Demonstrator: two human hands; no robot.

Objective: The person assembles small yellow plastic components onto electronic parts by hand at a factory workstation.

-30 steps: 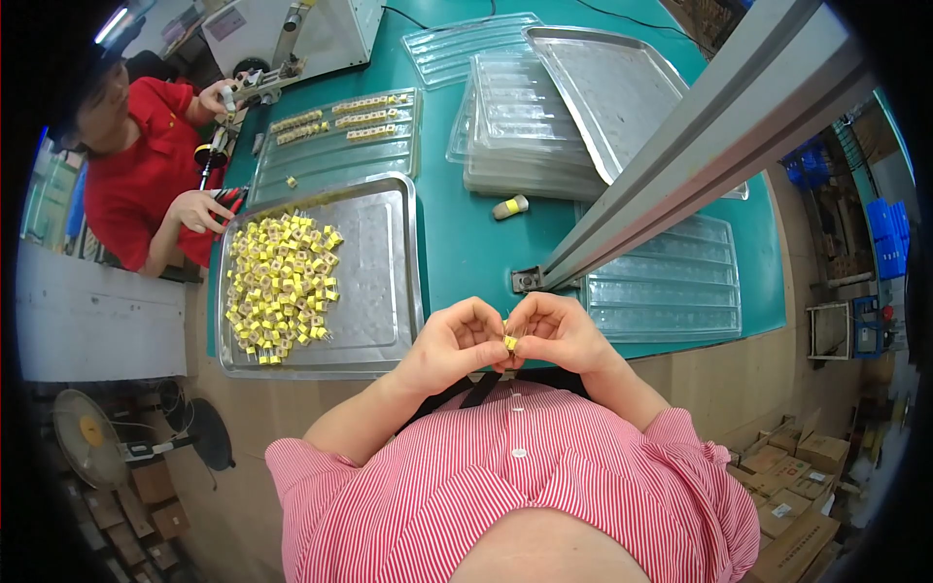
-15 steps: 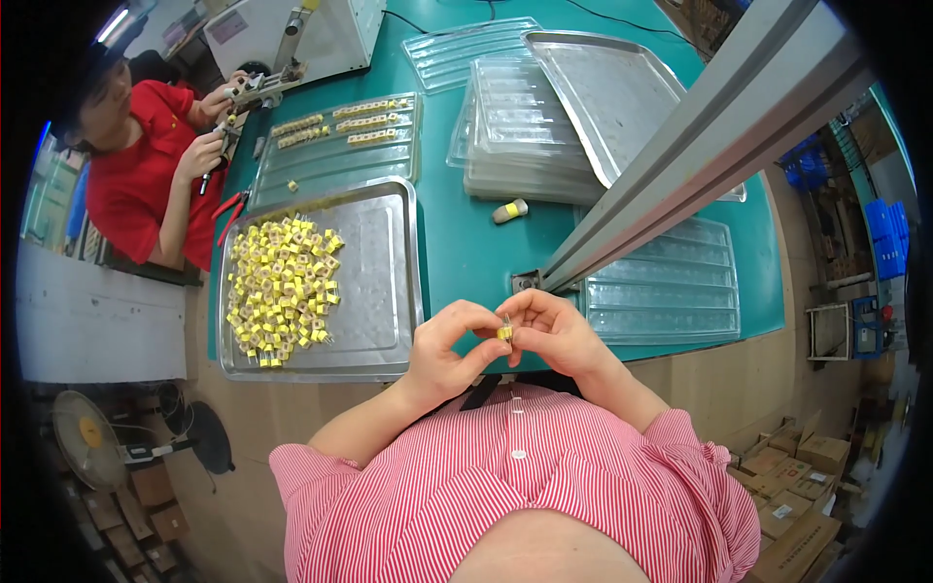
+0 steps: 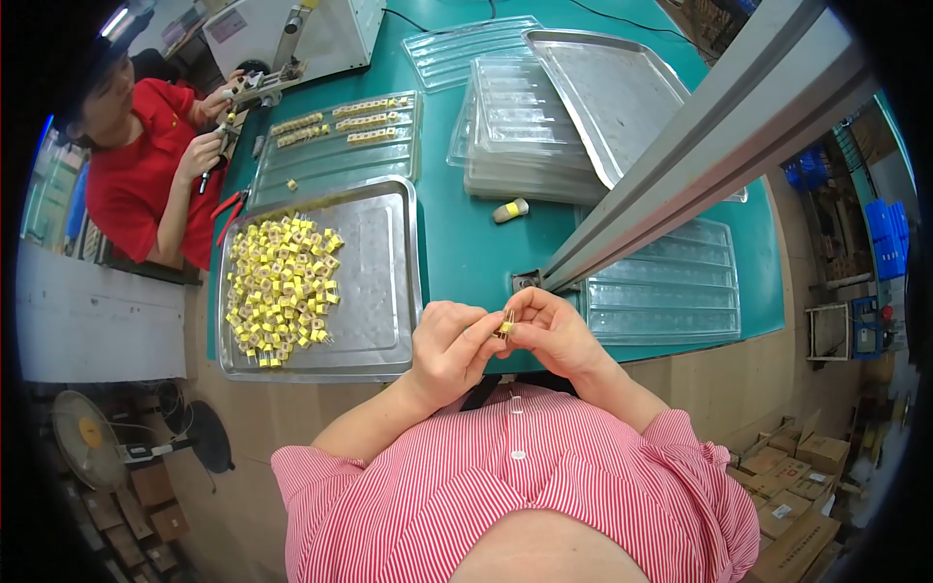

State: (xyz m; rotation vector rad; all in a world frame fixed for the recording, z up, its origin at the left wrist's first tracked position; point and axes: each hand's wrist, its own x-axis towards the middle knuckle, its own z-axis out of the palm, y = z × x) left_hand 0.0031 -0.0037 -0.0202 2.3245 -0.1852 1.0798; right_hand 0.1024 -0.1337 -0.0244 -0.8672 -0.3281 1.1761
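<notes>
At the centre of the frame, just below the middle, the left hand (image 3: 449, 346) and right hand (image 3: 558, 336) pinch 1 small yellow component (image 3: 505, 329) at their fingertips. A light grip on its body should suit, sparing the thin pins; similar yellow pieces (image 3: 282, 287) lie in the metal tray (image 3: 377, 287), left of centre.

we've got a round fan (image 3: 89, 430) lower left | cardboard boxes (image 3: 826, 450) lower right | blue plastic stuff (image 3: 884, 219), far right
</notes>
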